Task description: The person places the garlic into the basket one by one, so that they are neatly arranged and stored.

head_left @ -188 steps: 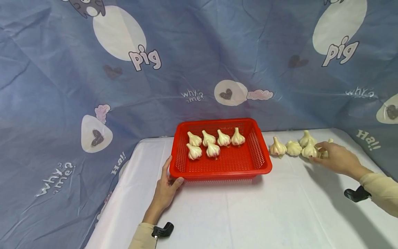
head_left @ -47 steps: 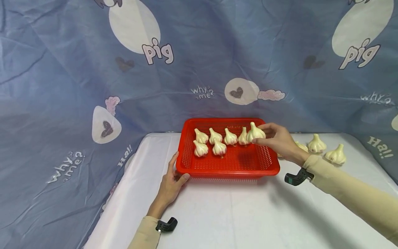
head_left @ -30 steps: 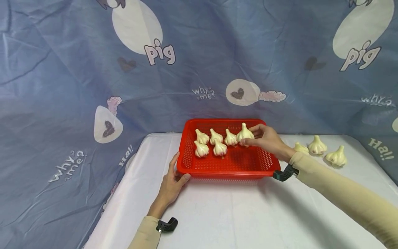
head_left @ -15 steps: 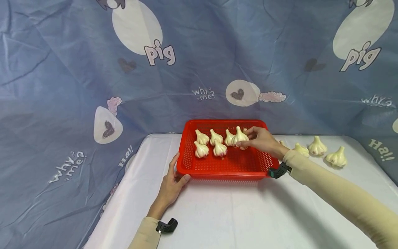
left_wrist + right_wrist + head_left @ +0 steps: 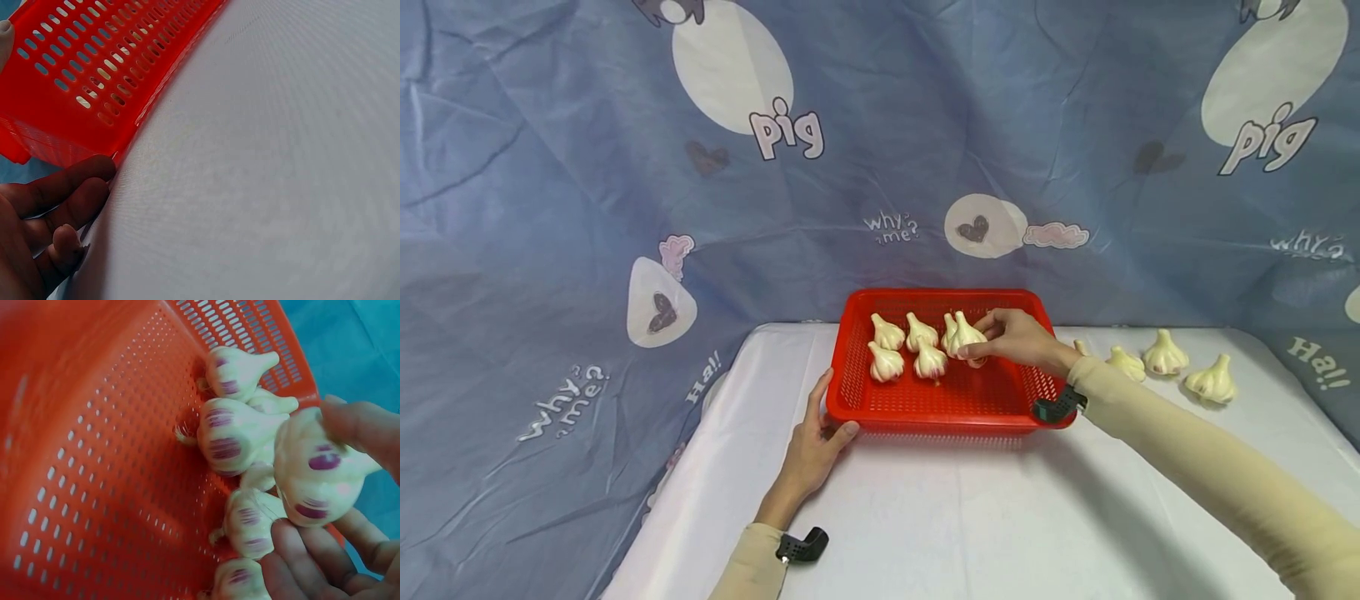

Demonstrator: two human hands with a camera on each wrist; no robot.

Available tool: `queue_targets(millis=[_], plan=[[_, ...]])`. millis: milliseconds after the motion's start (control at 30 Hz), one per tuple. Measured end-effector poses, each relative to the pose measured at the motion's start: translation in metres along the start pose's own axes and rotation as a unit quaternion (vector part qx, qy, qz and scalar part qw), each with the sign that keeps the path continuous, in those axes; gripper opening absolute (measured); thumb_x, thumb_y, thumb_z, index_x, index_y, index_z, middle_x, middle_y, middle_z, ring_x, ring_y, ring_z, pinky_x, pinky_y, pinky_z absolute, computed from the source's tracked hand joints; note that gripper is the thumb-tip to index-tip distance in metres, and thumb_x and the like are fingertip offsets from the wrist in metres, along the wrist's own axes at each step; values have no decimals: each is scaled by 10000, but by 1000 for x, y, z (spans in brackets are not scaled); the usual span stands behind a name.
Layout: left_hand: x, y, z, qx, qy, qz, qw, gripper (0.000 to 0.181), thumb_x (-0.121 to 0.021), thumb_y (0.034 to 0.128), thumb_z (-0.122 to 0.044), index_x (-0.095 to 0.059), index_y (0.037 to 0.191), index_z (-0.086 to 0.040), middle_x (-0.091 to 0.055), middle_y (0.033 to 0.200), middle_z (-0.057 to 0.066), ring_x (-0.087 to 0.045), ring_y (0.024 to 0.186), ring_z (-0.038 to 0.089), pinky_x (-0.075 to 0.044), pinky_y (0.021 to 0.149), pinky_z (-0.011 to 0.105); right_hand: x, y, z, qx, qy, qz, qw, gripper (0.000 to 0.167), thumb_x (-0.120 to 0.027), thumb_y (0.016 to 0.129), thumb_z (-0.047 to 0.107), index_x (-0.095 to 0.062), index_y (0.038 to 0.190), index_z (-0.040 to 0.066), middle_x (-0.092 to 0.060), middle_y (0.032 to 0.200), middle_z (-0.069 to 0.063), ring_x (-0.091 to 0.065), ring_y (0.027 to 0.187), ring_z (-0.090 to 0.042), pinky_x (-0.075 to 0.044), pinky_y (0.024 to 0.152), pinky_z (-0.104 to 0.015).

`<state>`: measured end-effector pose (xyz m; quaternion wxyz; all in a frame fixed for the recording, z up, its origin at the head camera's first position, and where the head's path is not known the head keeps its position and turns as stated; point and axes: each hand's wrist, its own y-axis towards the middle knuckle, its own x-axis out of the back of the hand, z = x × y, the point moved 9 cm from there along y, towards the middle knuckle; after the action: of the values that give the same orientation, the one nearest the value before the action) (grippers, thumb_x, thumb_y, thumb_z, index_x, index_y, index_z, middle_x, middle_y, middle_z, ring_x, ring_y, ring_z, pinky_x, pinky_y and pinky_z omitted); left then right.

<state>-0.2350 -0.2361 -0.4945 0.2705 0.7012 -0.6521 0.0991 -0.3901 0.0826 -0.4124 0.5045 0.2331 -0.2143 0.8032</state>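
Note:
In the head view my left hand (image 5: 811, 446) holds the near left corner of a red plastic basket (image 5: 940, 421), thumb at the front and a finger along the left side. Its lower fingers (image 5: 75, 200) touch the basket's bottom edge in the left wrist view. My right hand (image 5: 1018, 337) pinches a garlic bulb (image 5: 325, 472) between thumb and fingers, inside the basket's right half. Several white garlic bulbs with purple streaks stand in the basket, among them one at the front (image 5: 930, 360) and one at back left (image 5: 887, 333). Another, beneath my right hand, is mostly hidden.
Several more garlic bulbs stand on the white-covered table right of the basket, including one at the back (image 5: 1165, 354) and one at far right (image 5: 1213, 381). My right forearm partly hides this row. A blue printed cloth (image 5: 850, 167) hangs behind the table.
My right hand picked a garlic bulb from the right-hand group and carried it left over the basket. Lately it moved slightly further left and lower. The left hand stays at the corner.

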Motion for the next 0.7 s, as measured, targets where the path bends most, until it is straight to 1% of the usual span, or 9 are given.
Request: queue_targets(millis=[100,200,333,500,633,700], plan=[[0,0,1,17,-12,-8,10000,930,-772,967,-342,-185,1680,-447,-818,1093,82,-665,863,130,-479,777,311,-4,4,-1,49,-90,79,9999,568,-945,784,439,-699,1154,85,-790,978,-59,-692,972,-190,-500,887,-330],[0,0,1,40,-40,11,10000,930,-771,966,-346,-182,1678,-453,-813,1004,53,-656,811,116,-482,751,299,-4,7,-3,67,-227,77,9997,540,-941,790,431,-713,1135,84,-778,980,-57,-676,974,-196,-494,885,-335],[-2,-1,2,61,-115,66,9999,926,-772,967,-370,-186,1681,-437,-765,850,24,-643,731,110,-483,719,293,-4,9,-10,72,-435,60,9990,546,-937,797,422,-728,1147,58,-769,1013,-82,-669,987,-209,-490,867,-328],[-2,-1,2,79,-103,80,9999,932,-774,965,-373,-180,1678,-453,-755,831,0,-645,722,117,-483,713,294,-4,12,-16,106,-516,102,9986,569,-945,792,394,-731,1178,36,-770,1061,-98,-674,997,-213,-501,872,-319],[-1,0,3,92,-59,49,9999,930,-771,968,-350,-175,1669,-488,-755,831,-20,-652,723,111,-489,716,299,-7,14,-16,159,-502,229,9983,559,-949,793,328,-722,1201,21,-780,1081,-118,-687,1006,-219,-508,880,-311],[-1,0,3,77,-62,40,9999,927,-769,969,-347,-176,1669,-485,-754,821,-21,-653,722,112,-489,717,305,-8,16,-17,174,-528,291,9980,552,-952,789,296,-716,1207,22,-779,1096,-125,-693,1027,-229,-510,892,-313]])
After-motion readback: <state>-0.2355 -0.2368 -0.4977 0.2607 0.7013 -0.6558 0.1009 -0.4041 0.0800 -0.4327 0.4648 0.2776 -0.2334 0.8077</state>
